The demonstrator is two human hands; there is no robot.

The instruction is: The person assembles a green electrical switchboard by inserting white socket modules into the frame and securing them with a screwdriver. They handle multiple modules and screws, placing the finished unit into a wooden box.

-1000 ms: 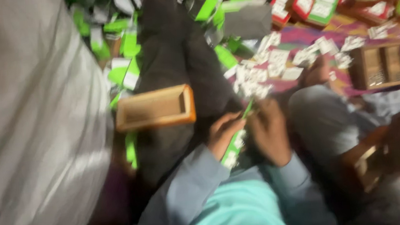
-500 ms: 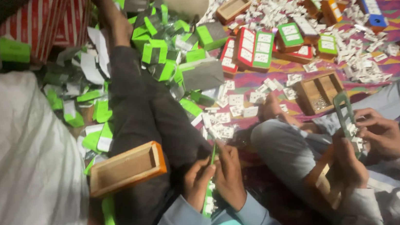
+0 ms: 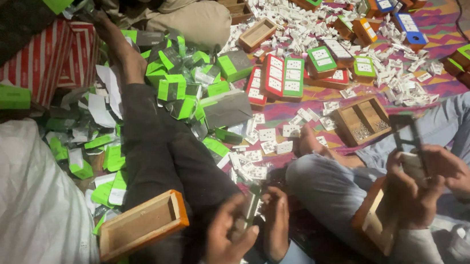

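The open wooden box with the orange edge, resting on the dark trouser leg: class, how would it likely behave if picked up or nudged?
The open wooden box with the orange edge looks rigid, with thick board walls, so it probably keeps its shape. It appears empty, so likely light. Perched on the dark trouser leg, it may slide or tip off if nudged.

Colours and patterns. Open wooden box [image 3: 141, 225] on the dark trouser leg [image 3: 162, 150]: pale inside, orange edge. Scattered packets [image 3: 176, 86]: bright green. Switch boards [image 3: 284, 76]: white faces framed in red or green. Floor mat [image 3: 442, 20]: zigzag of purple, red and yellow. Cartons [image 3: 39, 62]: red-and-white striped. Sack [image 3: 19, 216]: white. Strip in the left hand [image 3: 225, 242], blurred: probably grey.
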